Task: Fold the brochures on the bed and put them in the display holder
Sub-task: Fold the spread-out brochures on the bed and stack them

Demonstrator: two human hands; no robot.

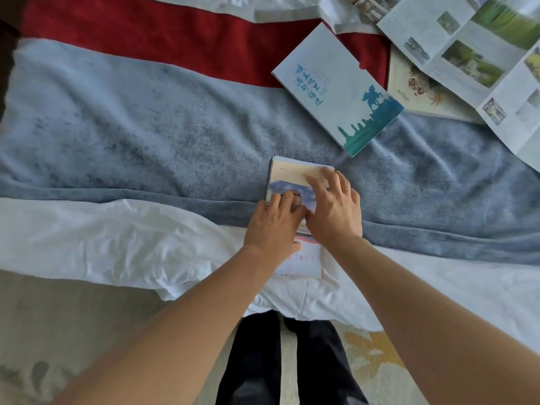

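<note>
Dark trouser legs and patterned floor sit lowest in the head view; both forearms reach forward over the bed's white sheet.

Left hand and right hand both lie on the folded brochure, side by side and almost touching. Fingers extended and slightly spread, pressing flat; nothing pinched. Right fingertips reach farther, toward the brochure's far edge; left covers the middle, its wrist over the near end.

Brochure lies directly ahead under the hands, long axis running away from the person, straddling the edge between the grey-blue blanket and the sheet. Near end shows white with red characters.

Judgement: crease being flattened; fold looks near done. Both hands equally close, so either could lift it.

Further right: blue-and-white booklet, an unfolded map-style brochure, another leaflet partly beneath it. Red band beyond. Display holder not in view.
</note>
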